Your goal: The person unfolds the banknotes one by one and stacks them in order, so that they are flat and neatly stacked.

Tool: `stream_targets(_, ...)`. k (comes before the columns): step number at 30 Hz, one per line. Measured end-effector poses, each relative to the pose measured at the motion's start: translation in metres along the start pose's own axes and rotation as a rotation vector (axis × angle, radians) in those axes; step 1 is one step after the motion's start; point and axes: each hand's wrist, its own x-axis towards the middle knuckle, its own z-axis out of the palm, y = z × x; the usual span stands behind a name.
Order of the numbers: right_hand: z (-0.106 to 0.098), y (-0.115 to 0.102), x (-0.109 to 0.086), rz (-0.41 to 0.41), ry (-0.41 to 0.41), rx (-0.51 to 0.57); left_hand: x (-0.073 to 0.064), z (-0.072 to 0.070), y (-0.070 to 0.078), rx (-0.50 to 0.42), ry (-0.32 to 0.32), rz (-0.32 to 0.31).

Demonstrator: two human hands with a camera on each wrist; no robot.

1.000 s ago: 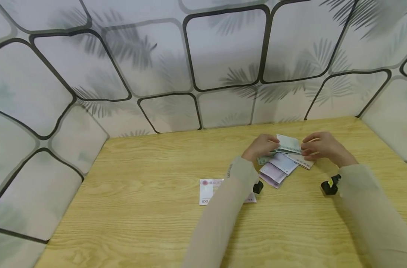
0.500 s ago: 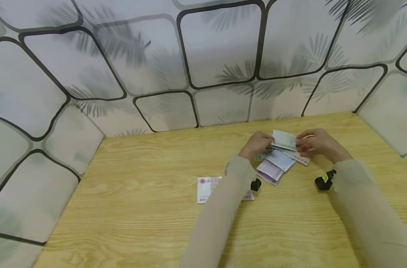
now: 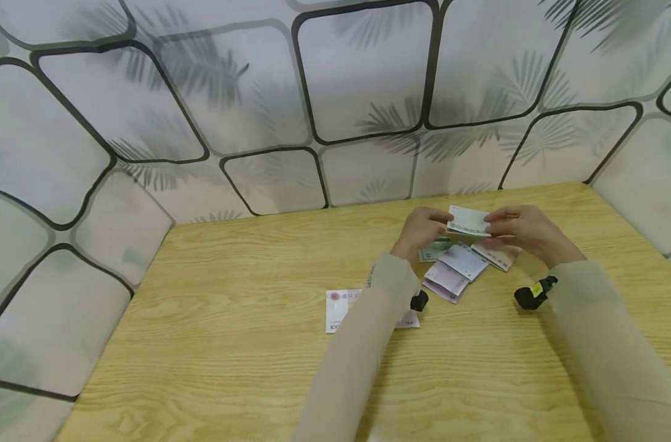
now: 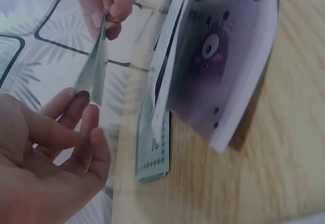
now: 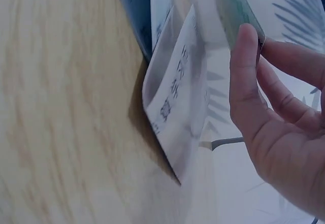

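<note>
A pale green folded banknote (image 3: pixel 468 220) is held up over a small pile of notes. My left hand (image 3: pixel 419 232) pinches its left end, and my right hand (image 3: pixel 528 232) grips its right end between thumb and fingers. In the left wrist view the green note (image 4: pixel 95 64) stretches between both hands. Beneath it lie a folded purple note (image 3: pixel 444 278) marked 5, a bluish-white note (image 3: pixel 465 260), a pinkish folded note (image 3: pixel 501 255) and another green note (image 3: pixel 434 250). From the right wrist, the pinkish note (image 5: pixel 177 97) shows its fold gaping.
A pink-and-white note (image 3: pixel 339 302) printed 100 lies flat on the wooden table (image 3: pixel 219 325), partly covered by my left sleeve. Behind the table stands a patterned wall (image 3: pixel 368 172), and another side of it runs along the left.
Both hands have raised the green folded note off the pile, away from me. More of the green and pinkish notes underneath now shows.
</note>
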Motion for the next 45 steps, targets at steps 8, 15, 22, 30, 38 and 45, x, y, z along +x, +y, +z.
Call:
stream_targets(8, 0.005, -0.004, -0.001, -0.028, -0.055, 0.033, -0.001, -0.006, -0.001, 0.178, 0.067, 0.132)
stream_targets(15, 0.008, -0.004, -0.001, -0.060, -0.083, 0.055, -0.003, -0.014, -0.003, 0.388, 0.077, 0.260)
stream_targets(22, 0.022, -0.010, -0.002, -0.106, -0.100, -0.010, -0.007, -0.020, -0.001, 0.379, 0.083, 0.317)
stream_targets(30, 0.037, -0.016, -0.001, -0.129, -0.142, -0.079, -0.012, -0.025, -0.001, 0.354, 0.103, 0.353)
stream_targets(38, 0.036, -0.015, -0.005, -0.128, -0.063, -0.107, -0.016, -0.033, -0.005, 0.146, 0.164, 0.305)
stream_targets(45, 0.034, -0.013, -0.007, -0.110, 0.003, -0.128, -0.020, -0.042, -0.006, 0.075, 0.211, 0.264)
